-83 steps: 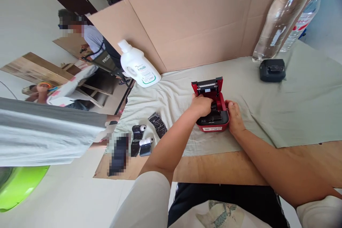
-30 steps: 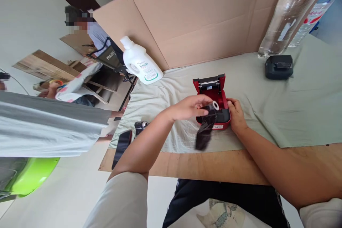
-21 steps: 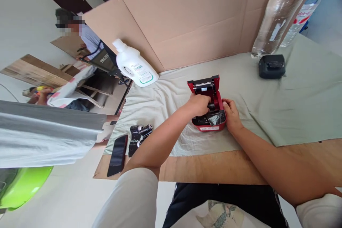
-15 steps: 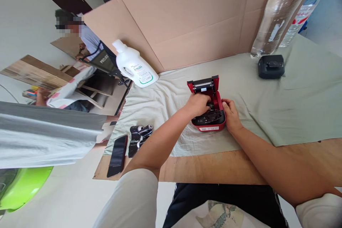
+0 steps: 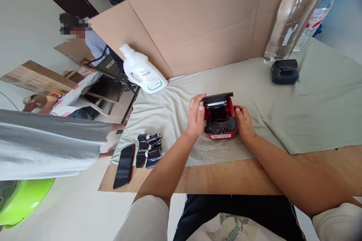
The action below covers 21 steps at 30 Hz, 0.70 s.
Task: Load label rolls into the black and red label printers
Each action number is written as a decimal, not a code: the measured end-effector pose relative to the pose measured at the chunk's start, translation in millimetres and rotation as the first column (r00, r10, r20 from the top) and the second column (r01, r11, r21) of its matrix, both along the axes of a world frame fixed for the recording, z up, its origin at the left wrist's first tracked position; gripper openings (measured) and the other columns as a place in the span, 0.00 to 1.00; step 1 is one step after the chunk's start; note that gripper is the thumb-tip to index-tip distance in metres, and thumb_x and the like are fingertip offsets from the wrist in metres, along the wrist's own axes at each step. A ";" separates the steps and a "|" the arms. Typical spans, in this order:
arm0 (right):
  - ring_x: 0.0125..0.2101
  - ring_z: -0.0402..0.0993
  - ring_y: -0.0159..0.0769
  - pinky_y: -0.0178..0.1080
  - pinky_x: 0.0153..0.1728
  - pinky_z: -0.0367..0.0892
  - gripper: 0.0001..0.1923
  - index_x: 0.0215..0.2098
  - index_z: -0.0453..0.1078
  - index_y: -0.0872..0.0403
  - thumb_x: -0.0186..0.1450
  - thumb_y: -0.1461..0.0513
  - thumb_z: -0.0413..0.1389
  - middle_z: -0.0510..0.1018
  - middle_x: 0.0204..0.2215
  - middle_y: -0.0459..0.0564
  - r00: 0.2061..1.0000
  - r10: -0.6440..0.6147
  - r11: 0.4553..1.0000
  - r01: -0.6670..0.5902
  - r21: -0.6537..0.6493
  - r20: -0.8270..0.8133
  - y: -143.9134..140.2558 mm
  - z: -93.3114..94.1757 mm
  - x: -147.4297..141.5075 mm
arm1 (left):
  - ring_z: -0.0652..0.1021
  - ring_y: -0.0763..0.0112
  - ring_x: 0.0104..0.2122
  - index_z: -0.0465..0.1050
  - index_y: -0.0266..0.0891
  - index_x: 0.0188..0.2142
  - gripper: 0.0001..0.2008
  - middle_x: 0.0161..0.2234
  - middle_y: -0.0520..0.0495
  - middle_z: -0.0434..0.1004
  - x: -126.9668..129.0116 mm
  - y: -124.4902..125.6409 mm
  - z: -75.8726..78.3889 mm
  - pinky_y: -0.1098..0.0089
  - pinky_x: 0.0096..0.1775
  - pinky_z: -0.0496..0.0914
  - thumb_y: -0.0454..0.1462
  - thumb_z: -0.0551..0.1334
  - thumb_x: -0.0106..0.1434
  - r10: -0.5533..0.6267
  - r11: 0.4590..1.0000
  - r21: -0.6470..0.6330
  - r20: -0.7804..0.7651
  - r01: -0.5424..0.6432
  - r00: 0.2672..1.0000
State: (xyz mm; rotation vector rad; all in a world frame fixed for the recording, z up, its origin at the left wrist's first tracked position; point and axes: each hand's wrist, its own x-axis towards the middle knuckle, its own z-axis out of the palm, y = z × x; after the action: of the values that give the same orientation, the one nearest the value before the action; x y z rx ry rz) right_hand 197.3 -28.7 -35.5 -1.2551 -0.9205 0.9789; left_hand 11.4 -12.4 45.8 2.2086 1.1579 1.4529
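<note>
A small red and black label printer [image 5: 221,135] sits on the cloth before me, its black lid [image 5: 219,97] raised only partway. Inside the dark bay a pale roller bar shows beneath the lid, and something clear and shiny covers part of the front. My left hand [image 5: 196,116] is at the printer's left side, fingers stretched up to the lid's left corner and thumb apart. Against the right wall, my right hand [image 5: 245,122] steadies the body with bent fingers; some of its fingertips are hidden.
Black film-wrapped rolls [image 5: 149,150] and a phone [image 5: 124,165] lie left. A white jug [image 5: 145,71] stands near the cardboard screen [image 5: 212,22]. Back right are a large clear bottle [image 5: 292,19], a smaller bottle [image 5: 315,20] and a black device [image 5: 285,71]. Other people are at left.
My left hand has come out of the printer's bay and moved left to the lid's corner. The lid has tipped lower. My right hand stays on the right side.
</note>
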 end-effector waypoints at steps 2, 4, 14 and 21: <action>0.48 0.74 0.43 0.50 0.52 0.69 0.26 0.45 0.68 0.50 0.65 0.40 0.48 0.77 0.45 0.51 0.999 -0.001 1.000 0.001 0.006 -0.034 -1.8 3.2 -1.3 | 0.74 0.61 0.50 0.70 0.39 0.51 0.24 0.45 0.40 0.75 0.9 -18.4 -11.1 0.56 0.53 0.68 0.49 0.43 0.74 0.003 1.000 -0.009 0.065 -0.002 0.998; 0.48 0.74 0.42 0.50 0.51 0.71 0.27 0.45 0.68 0.50 0.65 0.39 0.46 0.77 0.46 0.52 0.996 0.004 1.000 -0.003 0.008 -0.084 -3.7 6.4 -3.0 | 0.74 0.61 0.50 0.72 0.39 0.46 0.20 0.43 0.41 0.75 3.5 -33.4 -25.2 0.55 0.54 0.68 0.45 0.44 0.74 -0.004 1.000 -0.009 0.134 0.005 0.991; 0.62 0.63 0.44 0.54 0.65 0.59 0.26 0.55 0.62 0.45 0.61 0.48 0.56 0.68 0.60 0.51 0.974 0.143 0.986 -0.125 0.106 -0.174 -8.0 7.5 -6.3 | 0.67 0.54 0.60 0.65 0.40 0.55 0.20 0.53 0.37 0.71 11.8 -42.0 -60.3 0.44 0.61 0.61 0.46 0.47 0.72 -0.012 0.991 0.136 0.168 -0.011 0.986; 0.64 0.60 0.44 0.54 0.67 0.53 0.29 0.57 0.60 0.48 0.57 0.56 0.54 0.66 0.61 0.51 0.974 0.133 0.987 -0.113 0.116 -0.183 -2.8 15.7 -5.1 | 0.69 0.55 0.58 0.65 0.40 0.53 0.18 0.51 0.38 0.71 12.8 -41.5 -60.5 0.46 0.59 0.64 0.44 0.47 0.72 0.007 0.988 0.153 0.178 -0.035 0.984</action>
State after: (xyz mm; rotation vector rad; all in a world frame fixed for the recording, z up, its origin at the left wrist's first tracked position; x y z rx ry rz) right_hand 192.1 -31.6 -19.8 -1.0065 -0.8951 1.1138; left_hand 24.2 -53.9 -14.7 2.1169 1.0446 1.7632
